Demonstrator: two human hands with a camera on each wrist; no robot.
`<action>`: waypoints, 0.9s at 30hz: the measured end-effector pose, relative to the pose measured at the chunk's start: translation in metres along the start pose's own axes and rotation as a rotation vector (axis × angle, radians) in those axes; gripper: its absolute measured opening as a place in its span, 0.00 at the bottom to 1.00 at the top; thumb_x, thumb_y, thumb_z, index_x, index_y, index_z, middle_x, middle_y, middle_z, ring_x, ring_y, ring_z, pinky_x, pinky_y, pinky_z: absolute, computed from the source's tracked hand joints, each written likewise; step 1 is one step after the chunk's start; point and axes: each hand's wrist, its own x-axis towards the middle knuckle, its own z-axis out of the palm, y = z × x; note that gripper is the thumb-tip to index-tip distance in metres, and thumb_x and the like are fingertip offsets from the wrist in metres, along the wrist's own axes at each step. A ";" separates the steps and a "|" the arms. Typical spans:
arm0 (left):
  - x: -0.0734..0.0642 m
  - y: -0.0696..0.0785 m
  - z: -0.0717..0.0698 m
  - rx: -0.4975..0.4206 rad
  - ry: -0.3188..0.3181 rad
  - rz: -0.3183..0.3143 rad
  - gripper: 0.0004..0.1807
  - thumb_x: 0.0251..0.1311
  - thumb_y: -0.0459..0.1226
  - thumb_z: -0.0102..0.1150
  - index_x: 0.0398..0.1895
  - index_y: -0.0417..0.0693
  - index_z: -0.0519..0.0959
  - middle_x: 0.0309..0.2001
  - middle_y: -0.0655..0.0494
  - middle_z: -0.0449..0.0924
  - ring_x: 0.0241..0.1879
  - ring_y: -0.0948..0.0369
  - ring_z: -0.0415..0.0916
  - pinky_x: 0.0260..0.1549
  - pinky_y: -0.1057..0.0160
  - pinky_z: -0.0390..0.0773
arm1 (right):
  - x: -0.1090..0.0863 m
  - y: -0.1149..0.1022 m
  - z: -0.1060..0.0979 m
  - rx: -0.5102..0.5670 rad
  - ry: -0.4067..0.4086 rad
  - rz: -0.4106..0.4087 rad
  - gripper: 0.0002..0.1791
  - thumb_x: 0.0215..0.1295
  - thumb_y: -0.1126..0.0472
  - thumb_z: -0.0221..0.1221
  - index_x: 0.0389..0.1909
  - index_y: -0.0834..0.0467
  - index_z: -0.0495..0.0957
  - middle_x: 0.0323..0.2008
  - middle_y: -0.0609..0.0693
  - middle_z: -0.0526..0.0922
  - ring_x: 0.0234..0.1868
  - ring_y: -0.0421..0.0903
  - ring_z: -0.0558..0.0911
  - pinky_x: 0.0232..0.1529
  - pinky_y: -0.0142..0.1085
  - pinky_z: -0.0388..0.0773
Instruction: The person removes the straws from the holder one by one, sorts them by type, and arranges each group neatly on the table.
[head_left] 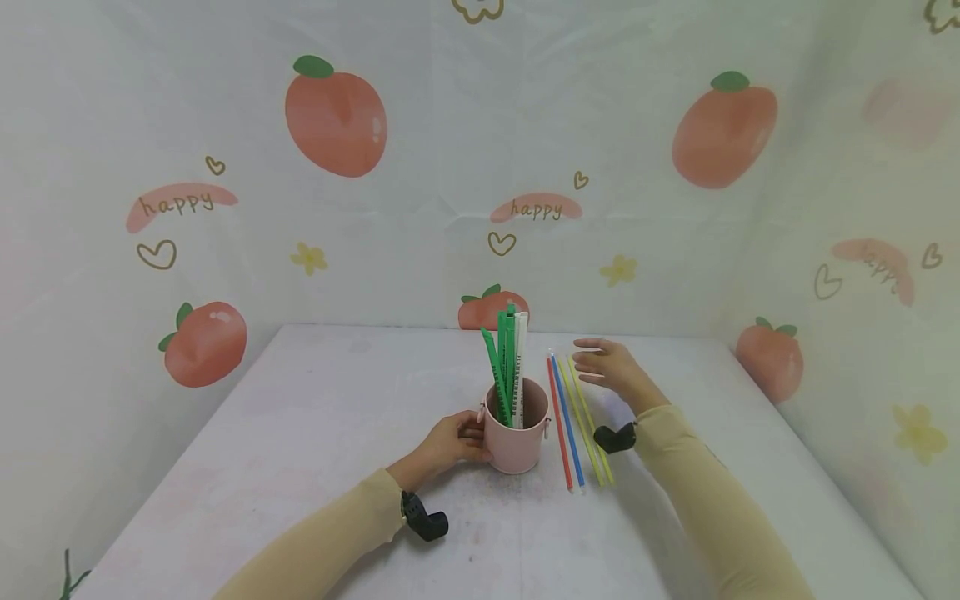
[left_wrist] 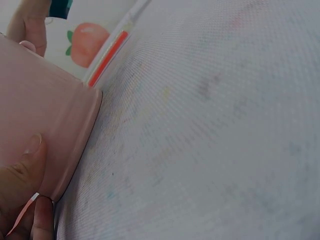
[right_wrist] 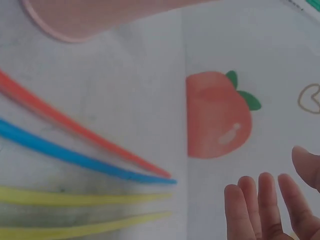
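A small pink bucket stands upright on the table, and my left hand grips its left side. In the left wrist view the thumb presses on the bucket's wall near the base. Several green-wrapped straws and a white-wrapped straw lean inside it and stick out above the rim. To the bucket's right lie a red straw, a blue straw and two yellow straws, side by side. My right hand hovers near the far ends of the yellow straws, fingers spread and nothing in them.
A pale table reaches back to a white cloth wall printed with fruit and hearts. More cloth hangs along both sides. Each wrist carries a black camera, such as the right one. A thin green thing shows at lower left.
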 end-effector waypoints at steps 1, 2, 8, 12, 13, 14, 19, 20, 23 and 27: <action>0.000 0.000 0.000 -0.002 -0.001 0.000 0.32 0.47 0.27 0.72 0.57 0.35 0.71 0.54 0.41 0.78 0.54 0.50 0.78 0.53 0.58 0.80 | -0.001 -0.002 0.001 0.008 -0.002 -0.011 0.30 0.71 0.64 0.53 0.70 0.69 0.57 0.66 0.70 0.64 0.64 0.60 0.72 0.56 0.36 0.79; 0.000 0.000 0.000 0.003 -0.003 0.007 0.32 0.47 0.27 0.72 0.57 0.35 0.71 0.54 0.41 0.78 0.54 0.49 0.78 0.53 0.58 0.80 | -0.001 -0.004 0.002 0.017 -0.003 -0.021 0.30 0.72 0.64 0.53 0.70 0.69 0.57 0.66 0.71 0.64 0.62 0.59 0.73 0.56 0.36 0.79; 0.000 -0.002 -0.001 0.026 -0.011 0.027 0.32 0.48 0.29 0.72 0.58 0.35 0.71 0.55 0.41 0.79 0.56 0.48 0.77 0.54 0.57 0.80 | -0.004 -0.012 0.012 0.047 -0.020 -0.077 0.29 0.70 0.65 0.54 0.69 0.70 0.59 0.61 0.69 0.69 0.48 0.44 0.80 0.51 0.33 0.81; 0.001 -0.002 -0.001 0.021 -0.011 0.029 0.32 0.48 0.29 0.73 0.58 0.35 0.71 0.55 0.41 0.79 0.56 0.49 0.76 0.54 0.57 0.80 | -0.005 -0.016 0.020 0.067 -0.030 -0.116 0.28 0.69 0.66 0.55 0.67 0.71 0.61 0.53 0.59 0.75 0.42 0.38 0.80 0.52 0.35 0.81; 0.000 -0.002 -0.001 0.021 -0.012 0.033 0.32 0.48 0.29 0.72 0.58 0.35 0.71 0.55 0.41 0.78 0.56 0.48 0.76 0.54 0.56 0.79 | -0.005 -0.017 0.023 0.066 -0.032 -0.127 0.28 0.69 0.66 0.55 0.67 0.71 0.61 0.52 0.57 0.75 0.42 0.38 0.80 0.53 0.36 0.81; 0.000 -0.002 -0.001 0.024 -0.012 0.035 0.32 0.48 0.29 0.72 0.58 0.35 0.71 0.55 0.41 0.78 0.56 0.48 0.76 0.55 0.56 0.79 | -0.006 -0.018 0.025 0.059 -0.034 -0.136 0.28 0.69 0.65 0.55 0.67 0.70 0.61 0.51 0.57 0.76 0.43 0.39 0.81 0.54 0.38 0.81; -0.001 -0.002 -0.001 0.026 -0.011 0.036 0.33 0.48 0.29 0.72 0.59 0.35 0.71 0.56 0.41 0.78 0.56 0.48 0.76 0.55 0.56 0.79 | -0.009 -0.021 0.036 0.002 -0.033 -0.155 0.28 0.69 0.62 0.57 0.66 0.68 0.64 0.58 0.66 0.74 0.54 0.52 0.80 0.57 0.42 0.79; -0.001 -0.002 -0.001 0.027 -0.010 0.034 0.33 0.48 0.29 0.72 0.59 0.35 0.71 0.56 0.41 0.78 0.56 0.48 0.76 0.55 0.56 0.79 | -0.010 -0.022 0.038 -0.005 -0.032 -0.155 0.28 0.69 0.62 0.57 0.66 0.67 0.64 0.59 0.67 0.73 0.55 0.53 0.79 0.57 0.41 0.79; -0.001 -0.002 -0.001 0.028 -0.008 0.031 0.33 0.47 0.29 0.73 0.59 0.35 0.71 0.56 0.41 0.78 0.56 0.48 0.76 0.55 0.55 0.79 | -0.012 -0.023 0.043 -0.017 -0.036 -0.174 0.27 0.69 0.61 0.57 0.65 0.67 0.65 0.60 0.69 0.72 0.54 0.52 0.80 0.55 0.39 0.80; -0.001 -0.002 -0.001 0.028 -0.006 0.025 0.33 0.48 0.29 0.73 0.59 0.36 0.71 0.55 0.42 0.78 0.56 0.48 0.76 0.55 0.55 0.79 | -0.013 -0.024 0.049 0.005 -0.032 -0.205 0.26 0.68 0.61 0.58 0.64 0.67 0.66 0.57 0.66 0.75 0.46 0.43 0.82 0.50 0.34 0.82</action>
